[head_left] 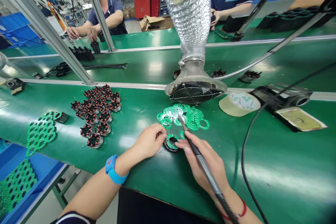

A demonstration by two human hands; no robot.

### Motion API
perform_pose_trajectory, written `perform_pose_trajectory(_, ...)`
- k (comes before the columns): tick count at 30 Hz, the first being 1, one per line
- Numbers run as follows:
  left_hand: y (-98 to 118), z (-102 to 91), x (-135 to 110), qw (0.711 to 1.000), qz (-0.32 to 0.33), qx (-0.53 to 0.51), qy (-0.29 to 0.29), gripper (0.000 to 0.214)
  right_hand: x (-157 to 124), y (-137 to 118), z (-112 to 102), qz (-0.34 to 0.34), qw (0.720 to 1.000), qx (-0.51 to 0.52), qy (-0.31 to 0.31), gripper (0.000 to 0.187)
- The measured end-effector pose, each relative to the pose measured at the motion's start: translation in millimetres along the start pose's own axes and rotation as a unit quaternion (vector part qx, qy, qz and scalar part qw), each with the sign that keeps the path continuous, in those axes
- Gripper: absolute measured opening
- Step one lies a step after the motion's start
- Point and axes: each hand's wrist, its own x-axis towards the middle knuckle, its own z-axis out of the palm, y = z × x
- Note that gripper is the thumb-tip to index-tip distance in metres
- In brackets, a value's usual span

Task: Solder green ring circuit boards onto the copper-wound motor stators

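Observation:
A ring-shaped green circuit board (172, 141) sits on a dark round motor part at the table's front middle. My left hand (150, 140), with a blue wrist strap (111, 168), is at its left edge, fingertips pinched together; what they hold, if anything, is hidden. In my right hand (206, 159) is a soldering iron (202, 162), gripped like a pen, its tip pointing up over loose green ring boards (195, 117). Some fingers of that hand reach to the right edge of the ring on the motor part.
A fume extraction hood (195, 91) hangs just behind the loose rings. To the left are several wound motor stators (91, 118) and a green board panel (42, 131). A tape roll (238, 103), an iron stand (286, 94) and a cable (244, 161) lie right. Co-workers sit opposite.

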Motion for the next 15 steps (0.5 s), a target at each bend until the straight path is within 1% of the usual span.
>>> perform_pose_trajectory(3, -1, 0.5, 2, 1.0, 0.002, 0.013, -0.005, 0.013, -9, 5, -4, 0.063, 0.996, 0.018, 0.056, 0.03)
perform_pose_trajectory(5, -1, 0.4, 2, 1.0, -0.004, 0.011, -0.01, 0.013, -15, 7, -7, 0.079, 0.993, 0.038, 0.073, 0.023)
perform_pose_trajectory(8, 1, -0.2, 2, 1.0, -0.01, 0.004, -0.011, 0.012, -17, 8, -12, 0.053, 0.995, 0.054, 0.061, 0.018)
perform_pose_trajectory(11, 2, -1.6, 2, 1.0, -0.012, 0.0, -0.014, 0.012, -13, 4, -14, 0.021, 0.998, 0.045, 0.044, 0.016)
perform_pose_trajectory(15, 3, -4.1, 2, 0.999, -0.019, -0.013, -0.027, 0.011, -7, 0, -15, 0.008, 0.999, 0.034, 0.037, 0.015)
